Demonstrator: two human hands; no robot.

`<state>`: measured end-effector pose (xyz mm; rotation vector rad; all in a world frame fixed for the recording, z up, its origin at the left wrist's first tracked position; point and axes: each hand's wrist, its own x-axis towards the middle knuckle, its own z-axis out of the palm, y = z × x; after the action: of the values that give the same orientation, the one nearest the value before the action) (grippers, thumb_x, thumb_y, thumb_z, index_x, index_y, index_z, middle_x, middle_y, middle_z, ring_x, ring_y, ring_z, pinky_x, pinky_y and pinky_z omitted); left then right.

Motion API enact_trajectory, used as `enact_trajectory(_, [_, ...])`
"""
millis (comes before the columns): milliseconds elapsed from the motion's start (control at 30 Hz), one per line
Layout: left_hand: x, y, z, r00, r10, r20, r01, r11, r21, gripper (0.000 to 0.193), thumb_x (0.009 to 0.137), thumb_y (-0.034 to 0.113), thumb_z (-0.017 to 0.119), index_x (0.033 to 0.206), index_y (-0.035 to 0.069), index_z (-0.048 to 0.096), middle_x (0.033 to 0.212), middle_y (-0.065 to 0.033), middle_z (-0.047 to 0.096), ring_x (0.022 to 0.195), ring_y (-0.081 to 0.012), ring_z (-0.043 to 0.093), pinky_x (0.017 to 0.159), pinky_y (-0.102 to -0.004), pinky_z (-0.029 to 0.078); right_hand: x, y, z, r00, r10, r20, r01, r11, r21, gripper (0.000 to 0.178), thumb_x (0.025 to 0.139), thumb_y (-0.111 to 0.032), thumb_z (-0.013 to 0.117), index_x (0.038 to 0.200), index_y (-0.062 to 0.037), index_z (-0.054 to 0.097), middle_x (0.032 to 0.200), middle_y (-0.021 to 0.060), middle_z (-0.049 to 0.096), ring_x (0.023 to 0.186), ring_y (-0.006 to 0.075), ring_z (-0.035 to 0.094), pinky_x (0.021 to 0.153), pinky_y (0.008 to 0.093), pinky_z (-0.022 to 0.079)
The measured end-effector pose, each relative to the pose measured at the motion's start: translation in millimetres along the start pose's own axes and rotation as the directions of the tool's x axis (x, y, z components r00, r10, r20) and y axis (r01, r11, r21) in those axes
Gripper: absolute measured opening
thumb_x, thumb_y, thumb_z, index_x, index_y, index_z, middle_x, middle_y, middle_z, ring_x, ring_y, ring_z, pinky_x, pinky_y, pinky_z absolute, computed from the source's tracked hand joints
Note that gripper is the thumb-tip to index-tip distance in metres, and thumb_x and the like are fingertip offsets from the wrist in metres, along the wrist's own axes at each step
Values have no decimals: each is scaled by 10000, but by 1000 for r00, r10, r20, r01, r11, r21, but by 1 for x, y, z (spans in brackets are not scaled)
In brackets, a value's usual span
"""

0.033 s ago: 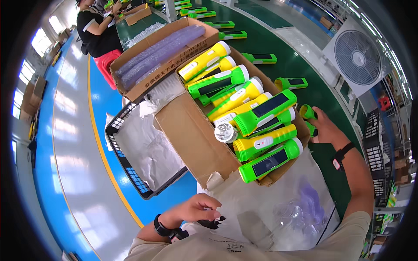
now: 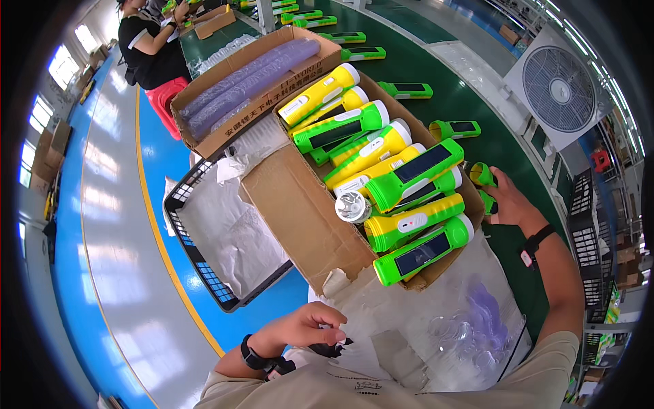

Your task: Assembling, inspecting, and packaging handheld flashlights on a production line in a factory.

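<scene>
My left hand [image 2: 310, 327] is curled with thumb and fingers together, low in front of my shirt. Something small and dark [image 2: 328, 350] shows under its fingertips; I cannot make out what it is. Beyond the right side of an open cardboard box, my right hand [image 2: 509, 199] closes on a green flashlight body [image 2: 482, 175], partly hidden by the box and fingers. Green and yellow flashlights lie piled in the box [image 2: 300, 228], among them a green one with a dark panel [image 2: 424, 253]. A clear-fronted reflector head [image 2: 353, 206] points up at the pile's left edge.
A black crate [image 2: 197, 269] lined with white sheeting stands left of the box. Behind it, another carton [image 2: 238, 116] holds bubble-wrapped purple sleeves. Clear and purple plastic [image 2: 487, 320] lies near me. More flashlights line the green belt [image 2: 409, 91]. A co-worker [image 2: 153, 48] sits far left; a fan [image 2: 560, 92] stands right.
</scene>
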<state>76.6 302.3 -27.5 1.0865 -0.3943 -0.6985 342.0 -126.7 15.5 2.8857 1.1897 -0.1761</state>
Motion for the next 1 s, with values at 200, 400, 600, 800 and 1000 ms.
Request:
enact_trajectory(200, [5, 4, -3, 993, 92, 68, -97, 991, 89, 231, 856, 80, 591, 665, -25, 515, 594, -54, 431, 558, -161, 379, 535, -305, 295, -20, 7, 9, 982, 186, -19, -177, 958, 226, 978, 548, -108, 768, 1380, -118, 254, 1341, 220, 343, 1240, 391, 354, 1038, 400, 318])
enact_trajectory(400, [-7, 7, -4, 990, 110, 86, -114, 993, 39, 253, 860, 85, 592, 657, -25, 488, 600, -48, 411, 563, -157, 362, 533, -309, 286, -7, -5, -35, 943, 320, -93, -289, 924, 249, 1016, 576, -46, 703, 1429, -108, 156, 1355, 201, 344, 1271, 366, 335, 1059, 385, 285])
enact_trajectory(600, [-17, -1, 2, 994, 96, 45, -96, 995, -15, 289, 883, 110, 578, 667, -19, 435, 619, -20, 350, 580, -125, 318, 533, -288, 274, 100, -120, -162, 947, -170, -271, 152, 985, -84, 959, 576, -44, 685, 1411, -123, 221, 1297, 188, 413, 1190, 358, 420, 1026, 394, 320])
enact_trajectory(800, [-19, 8, 2, 990, 140, 30, -139, 990, -12, 299, 900, 124, 565, 684, -17, 412, 635, 1, 295, 588, -96, 288, 534, -272, 260, 197, -188, -135, 870, -463, 169, 485, 866, -125, 923, 592, -118, 728, 1396, -151, 277, 1083, 149, 541, 1067, 328, 484, 952, 399, 378])
enact_trajectory(1000, [-30, -8, -9, 993, 118, 11, -118, 991, -61, 286, 884, 148, 588, 690, -28, 471, 655, -58, 410, 587, -184, 364, 550, -305, 307, 209, -179, -120, 824, -506, 256, 475, 862, 177, 902, 623, -187, 748, 1397, -159, 284, 1308, 147, 437, 1218, 312, 399, 1034, 451, 286])
